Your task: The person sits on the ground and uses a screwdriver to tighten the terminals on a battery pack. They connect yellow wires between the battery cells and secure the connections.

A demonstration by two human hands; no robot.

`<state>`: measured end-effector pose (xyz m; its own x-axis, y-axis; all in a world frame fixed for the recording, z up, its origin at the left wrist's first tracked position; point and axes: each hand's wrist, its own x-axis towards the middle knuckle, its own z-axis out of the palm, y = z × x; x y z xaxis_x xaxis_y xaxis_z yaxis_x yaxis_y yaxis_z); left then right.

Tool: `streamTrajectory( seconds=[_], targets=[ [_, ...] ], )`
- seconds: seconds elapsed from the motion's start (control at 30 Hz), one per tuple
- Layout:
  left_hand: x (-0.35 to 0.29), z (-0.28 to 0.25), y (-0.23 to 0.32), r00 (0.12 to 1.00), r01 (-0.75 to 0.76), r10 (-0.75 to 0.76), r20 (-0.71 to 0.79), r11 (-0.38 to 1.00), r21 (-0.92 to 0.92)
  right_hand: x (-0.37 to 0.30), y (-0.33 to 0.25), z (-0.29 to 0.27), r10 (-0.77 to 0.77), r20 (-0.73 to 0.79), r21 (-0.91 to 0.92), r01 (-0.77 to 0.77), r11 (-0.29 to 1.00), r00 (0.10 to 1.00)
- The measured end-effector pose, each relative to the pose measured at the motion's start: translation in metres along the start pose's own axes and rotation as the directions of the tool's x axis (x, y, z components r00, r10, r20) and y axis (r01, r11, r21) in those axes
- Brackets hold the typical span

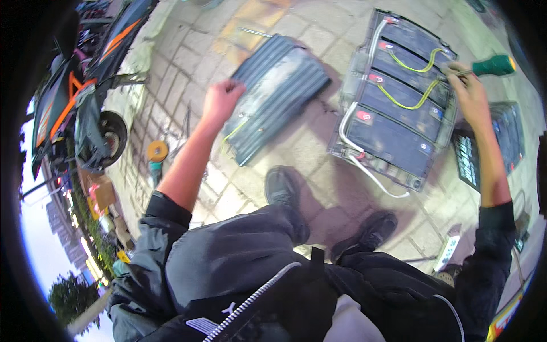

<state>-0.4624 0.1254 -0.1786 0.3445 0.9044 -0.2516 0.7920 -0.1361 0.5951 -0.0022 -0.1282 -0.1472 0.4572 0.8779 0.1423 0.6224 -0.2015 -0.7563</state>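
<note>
My right hand (472, 98) is closed on the shaft of a screwdriver (493, 65) with a dark green handle that points to the right. It is at the right edge of an open battery pack (393, 102), where several dark batteries sit side by side in a plastic case. Yellow-green wires (407, 106) join some terminals, and a white cable (373, 176) runs along the left side. My left hand (221, 102) is curled closed over the left edge of a ribbed dark cover (279, 94); whatever it pinches, if anything, is hidden.
An orange tape roll (157, 151) lies left of my left forearm. Beyond it stands a scooter (85, 108) with orange trim. A separate dark battery (507, 137) rests under my right forearm, and a white power strip (447, 251) is nearer me. A metal rod (255, 32) lies beyond the cover.
</note>
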Motion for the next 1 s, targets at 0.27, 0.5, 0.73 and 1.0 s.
streamTrajectory(
  seconds=[0.27,0.5,0.73,1.0],
  targets=[
    [-0.06,0.017,-0.15,0.993,0.118,-0.12,-0.006,0.97,0.211,0.005,0.003,0.003,0.136,0.03,-0.174,-0.129,0.976,0.99],
    [-0.05,0.023,-0.12,0.993,0.103,-0.113,0.038,0.973,0.206,0.007,0.0,0.005,0.081,-0.032,-0.195,-0.085,0.977,0.996],
    [-0.039,0.032,-0.116,0.996,-0.043,0.059,-0.065,0.973,0.226,0.009,0.006,0.008,0.073,-0.011,0.042,-0.072,0.997,0.997],
    [-0.001,0.034,-0.123,0.977,-0.199,0.158,0.146,0.921,0.335,0.018,0.034,-0.008,0.077,0.009,0.002,-0.077,0.997,0.997]
  ],
)
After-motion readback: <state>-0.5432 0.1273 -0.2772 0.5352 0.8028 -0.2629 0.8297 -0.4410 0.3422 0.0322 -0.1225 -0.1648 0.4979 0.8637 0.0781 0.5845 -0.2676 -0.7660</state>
